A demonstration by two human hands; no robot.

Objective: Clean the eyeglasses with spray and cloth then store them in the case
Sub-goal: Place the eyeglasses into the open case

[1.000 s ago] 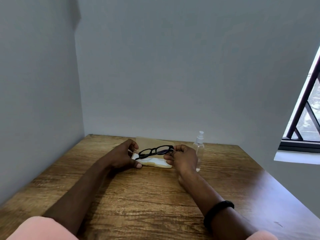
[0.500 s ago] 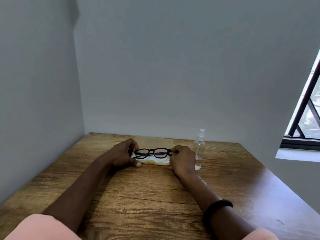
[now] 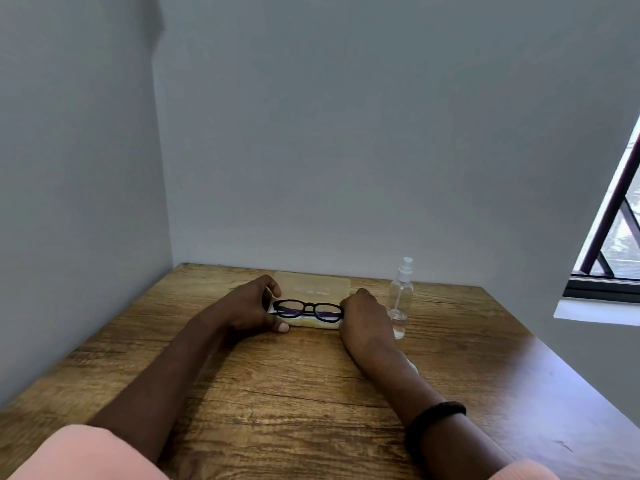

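Black-framed eyeglasses [image 3: 307, 310] lie folded in the lower half of an open translucent yellowish case [image 3: 313, 289] at the far middle of the wooden table. My left hand [image 3: 249, 308] cups the case's left end, thumb along its front. At the right end of the glasses my right hand [image 3: 362, 315] rests with its fingers curled against the frame. The case lid stands open behind the glasses. A clear spray bottle [image 3: 401, 299] with a white nozzle stands upright just right of my right hand. A sliver of white cloth [image 3: 412, 365] shows behind my right forearm.
The wooden table [image 3: 294, 382] fits into a corner between grey walls at the left and back. A window with dark bars [image 3: 616, 216] and a white sill is at the right. A black band circles my right wrist.
The glasses have come down from above the case into its lower half, turning level. Both hands have dropped with them and settled at the case ends.
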